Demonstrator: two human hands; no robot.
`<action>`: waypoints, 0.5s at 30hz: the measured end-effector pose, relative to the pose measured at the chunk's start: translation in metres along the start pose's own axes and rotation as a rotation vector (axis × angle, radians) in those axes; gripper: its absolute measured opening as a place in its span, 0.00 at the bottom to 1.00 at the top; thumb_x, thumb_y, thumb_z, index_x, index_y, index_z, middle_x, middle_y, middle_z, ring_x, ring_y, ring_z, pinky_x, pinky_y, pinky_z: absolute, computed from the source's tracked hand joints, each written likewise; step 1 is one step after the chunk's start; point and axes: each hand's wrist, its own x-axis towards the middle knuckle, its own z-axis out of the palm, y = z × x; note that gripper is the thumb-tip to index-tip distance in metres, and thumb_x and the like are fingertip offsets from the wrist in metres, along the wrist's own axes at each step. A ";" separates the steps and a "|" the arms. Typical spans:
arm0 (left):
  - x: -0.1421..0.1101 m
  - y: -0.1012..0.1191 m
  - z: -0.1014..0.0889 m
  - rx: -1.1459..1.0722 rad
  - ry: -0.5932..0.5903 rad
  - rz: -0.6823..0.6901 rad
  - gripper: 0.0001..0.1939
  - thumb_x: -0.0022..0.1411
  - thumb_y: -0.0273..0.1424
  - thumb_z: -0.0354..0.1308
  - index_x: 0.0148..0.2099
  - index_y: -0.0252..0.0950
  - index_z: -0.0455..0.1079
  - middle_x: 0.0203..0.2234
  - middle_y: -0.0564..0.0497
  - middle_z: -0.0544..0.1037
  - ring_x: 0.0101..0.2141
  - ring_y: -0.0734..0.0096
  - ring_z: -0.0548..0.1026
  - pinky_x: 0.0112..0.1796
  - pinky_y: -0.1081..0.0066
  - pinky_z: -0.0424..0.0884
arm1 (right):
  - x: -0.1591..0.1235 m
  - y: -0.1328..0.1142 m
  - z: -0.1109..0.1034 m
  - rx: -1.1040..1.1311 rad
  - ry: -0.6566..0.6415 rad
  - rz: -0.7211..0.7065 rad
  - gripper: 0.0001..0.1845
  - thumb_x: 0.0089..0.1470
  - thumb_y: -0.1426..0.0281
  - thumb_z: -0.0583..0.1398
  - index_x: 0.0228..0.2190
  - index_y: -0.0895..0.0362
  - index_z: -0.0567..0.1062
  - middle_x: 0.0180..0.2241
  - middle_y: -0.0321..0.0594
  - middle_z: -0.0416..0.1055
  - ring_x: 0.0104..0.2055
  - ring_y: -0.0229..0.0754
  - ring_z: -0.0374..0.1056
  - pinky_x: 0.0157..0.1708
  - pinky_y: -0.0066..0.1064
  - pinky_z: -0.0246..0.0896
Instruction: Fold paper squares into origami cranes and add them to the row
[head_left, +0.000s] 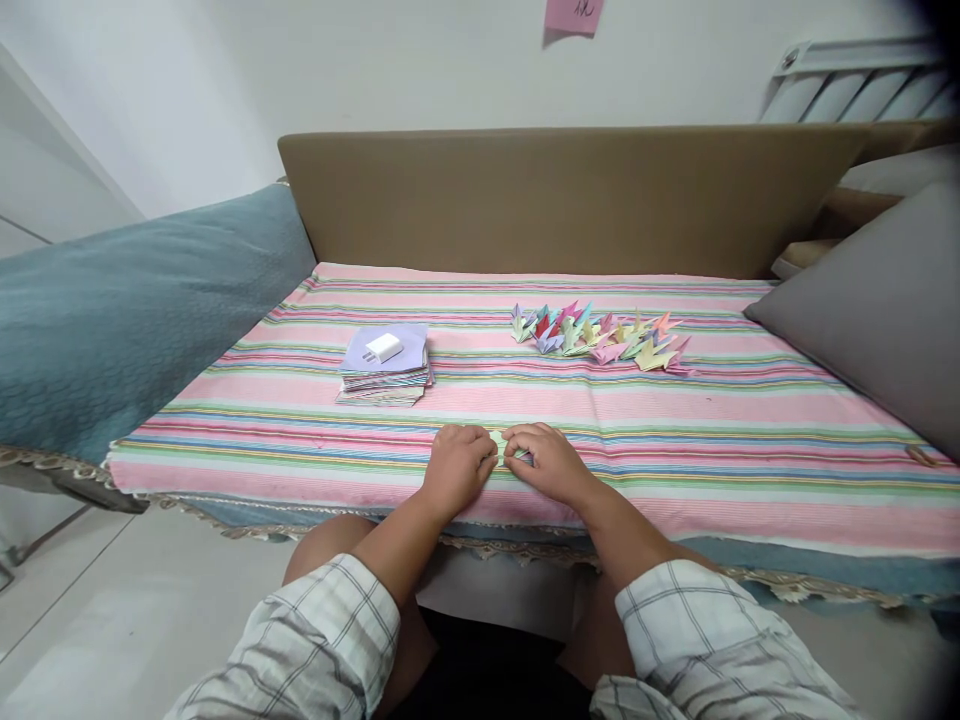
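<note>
Between my two hands lies a small piece of pale green folded paper, low on the striped cloth near the seat's front edge. My left hand presses its bunched fingertips on the paper's left side. The thumb and fingers of my right hand pinch the right side. Most of the paper is hidden under my fingers, so its folded shape cannot be made out. Farther back to the right stands a cluster of several folded paper cranes in many colours. A stack of square paper sheets sits to the left.
A white charger plug rests on the stack. The striped cloth covers the sofa seat. Behind it rises a brown backrest; a blue-covered armrest stands left, a grey cushion right. A pink note hangs on the wall.
</note>
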 end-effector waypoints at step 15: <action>0.006 0.001 -0.003 -0.055 -0.022 -0.175 0.06 0.59 0.32 0.55 0.30 0.40 0.72 0.37 0.54 0.78 0.40 0.65 0.71 0.46 0.63 0.58 | 0.003 -0.002 0.002 0.002 -0.006 0.074 0.05 0.51 0.68 0.58 0.27 0.53 0.74 0.44 0.37 0.73 0.46 0.45 0.66 0.44 0.39 0.55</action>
